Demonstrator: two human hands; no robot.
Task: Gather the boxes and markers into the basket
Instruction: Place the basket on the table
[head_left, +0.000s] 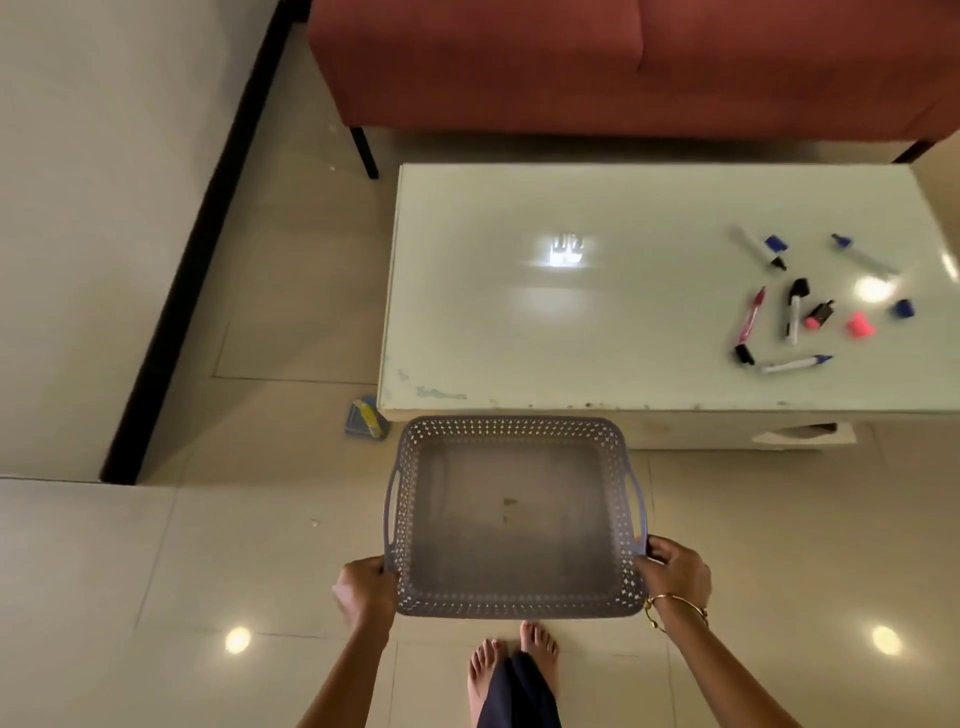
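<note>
No writing on the markers (789, 306) is legible; they lie scattered with loose caps at the right of the frame on a glossy white low table (519, 322), before a red sofa (571, 67), on beige floor tiles (182, 545); the grey perforated basket (511, 431) at lower centre is empty, off the table; left hand (366, 590) and right hand (675, 571) clamp its near corners.

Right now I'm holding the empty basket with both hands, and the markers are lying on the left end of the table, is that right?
Not quite. The head view shows the markers scattered on the right end of the table, not the left. The rest holds: the left hand and right hand both grip the empty basket.
</note>
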